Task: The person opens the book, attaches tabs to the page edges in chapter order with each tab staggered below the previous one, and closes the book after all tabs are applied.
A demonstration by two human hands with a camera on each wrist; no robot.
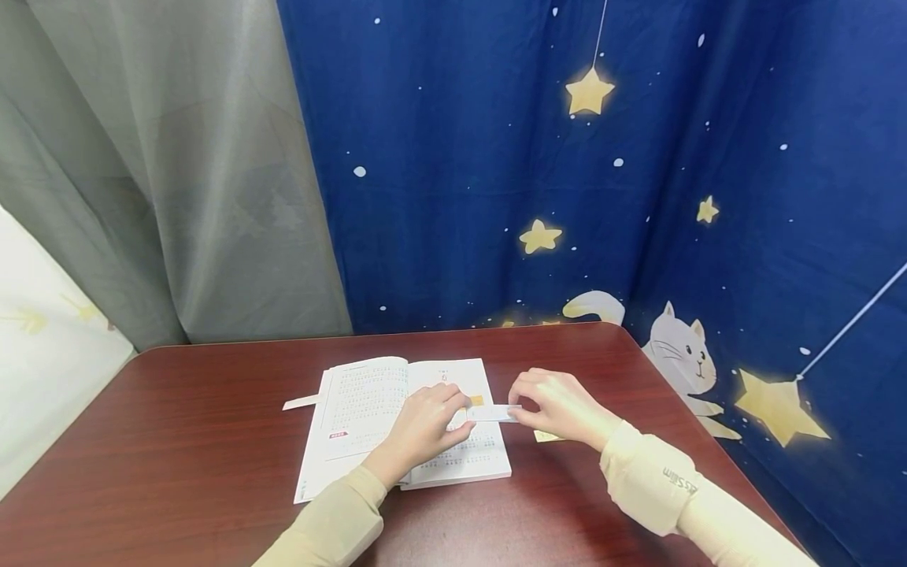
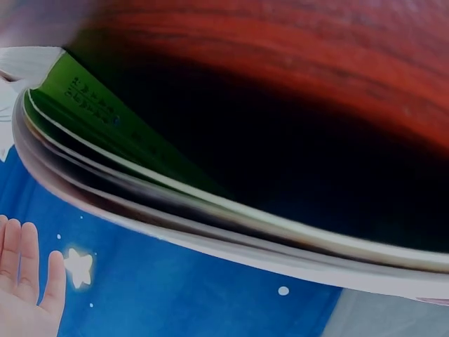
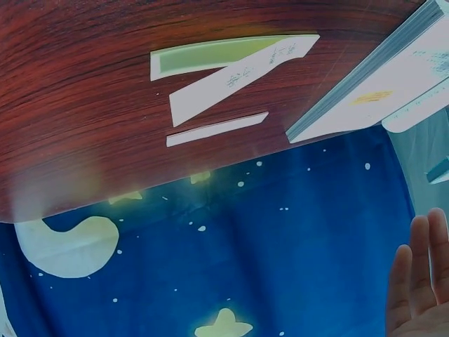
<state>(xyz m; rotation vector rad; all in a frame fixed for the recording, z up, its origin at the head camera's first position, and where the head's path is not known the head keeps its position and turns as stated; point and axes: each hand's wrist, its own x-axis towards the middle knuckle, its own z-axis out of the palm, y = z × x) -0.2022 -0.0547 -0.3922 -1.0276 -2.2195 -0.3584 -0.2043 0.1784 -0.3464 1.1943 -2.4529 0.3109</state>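
Note:
An open book point(image 1: 361, 409) lies on the table with printed pages. Over its right page, my left hand point(image 1: 421, 425) has thumb and index finger on either side of the left end of a pale blue-white paper strip point(image 1: 490, 413). My right hand point(image 1: 560, 405) pinches the strip's other end beyond the page edge. An orange patch point(image 1: 475, 400) marks that page. Partly covered by the right hand, a yellow strip point(image 1: 544, 435) rests on the table. In the left wrist view the book's thick curved edge point(image 2: 224, 217) fills the middle, with a green inner page point(image 2: 91, 105).
A white strip point(image 1: 301, 402) sticks out from the book's left side. The right wrist view shows a green strip point(image 3: 186, 60), a white strip with writing point(image 3: 242, 77) and a narrow white strip point(image 3: 217, 130). Blue curtains point(image 1: 460, 157) hang behind the dark red table point(image 1: 212, 441).

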